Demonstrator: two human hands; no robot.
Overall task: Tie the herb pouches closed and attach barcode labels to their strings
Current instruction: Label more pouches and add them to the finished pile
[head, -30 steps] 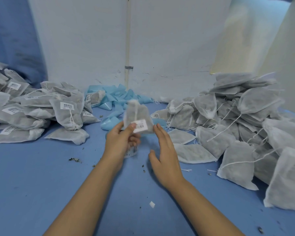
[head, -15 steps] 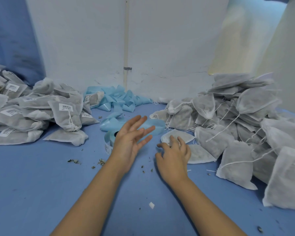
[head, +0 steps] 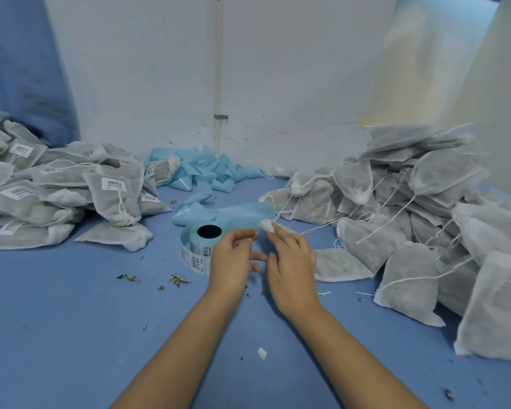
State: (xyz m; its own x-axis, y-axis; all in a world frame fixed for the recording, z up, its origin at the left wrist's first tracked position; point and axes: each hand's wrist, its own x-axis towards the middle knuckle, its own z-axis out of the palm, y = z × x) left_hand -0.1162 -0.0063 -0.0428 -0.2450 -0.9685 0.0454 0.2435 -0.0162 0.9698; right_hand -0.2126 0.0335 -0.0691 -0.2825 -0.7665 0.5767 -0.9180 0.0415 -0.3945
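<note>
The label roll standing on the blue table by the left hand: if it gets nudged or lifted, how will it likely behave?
The label roll stands on its flat end, core hole up, so a nudge should slide it, not roll it. Its loose label strip and blue backing tail would probably trail and unwind if lifted. Probably light.

wall [head: 292, 69]: white, cracked; pipe [head: 218, 69]: vertical, clamped | table [head: 56, 335]: blue

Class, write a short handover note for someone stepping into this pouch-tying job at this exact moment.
Left hand: loosely curled, holding nothing, beside the label roll.
Right hand: fingertips on the gathered top of a fresh pouch.
Done: labelled pouches heaped on the left.
Left: the unlabelled pile on the right, strings loose.
Peeled blue backing strip lies behind the roll.
</note>
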